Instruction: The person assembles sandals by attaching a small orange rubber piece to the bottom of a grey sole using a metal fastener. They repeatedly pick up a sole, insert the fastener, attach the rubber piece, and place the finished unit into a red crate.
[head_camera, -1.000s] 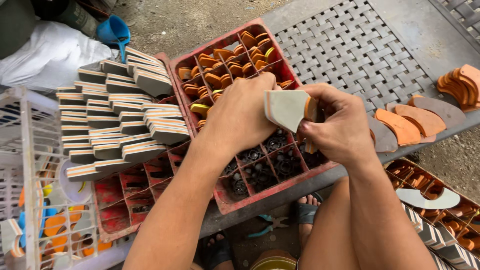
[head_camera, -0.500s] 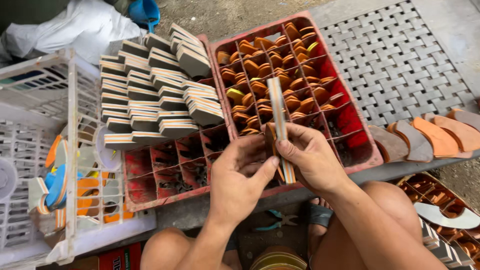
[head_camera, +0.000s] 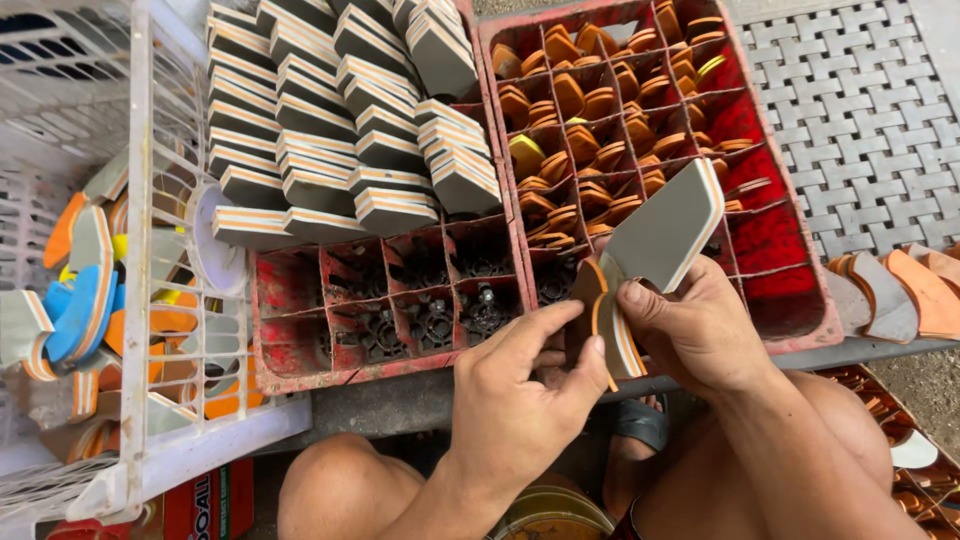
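Right hand (head_camera: 700, 335) gripping grey layered foam wedge (head_camera: 665, 232), left hand (head_camera: 515, 400) pinching its orange strip (head_camera: 600, 320), above red divided crate (head_camera: 400, 310)

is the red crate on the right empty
No, the red crate has most compartments filled with orange heel-shaped pieces; the hands hold a grey wedge piece over it.

A grey wedge (head_camera: 662, 228) edged in orange and white stripes sits before red crates (head_camera: 780, 300), grey striped stacks (head_camera: 340, 110) at upper left, a white basket (head_camera: 140, 300) at left.
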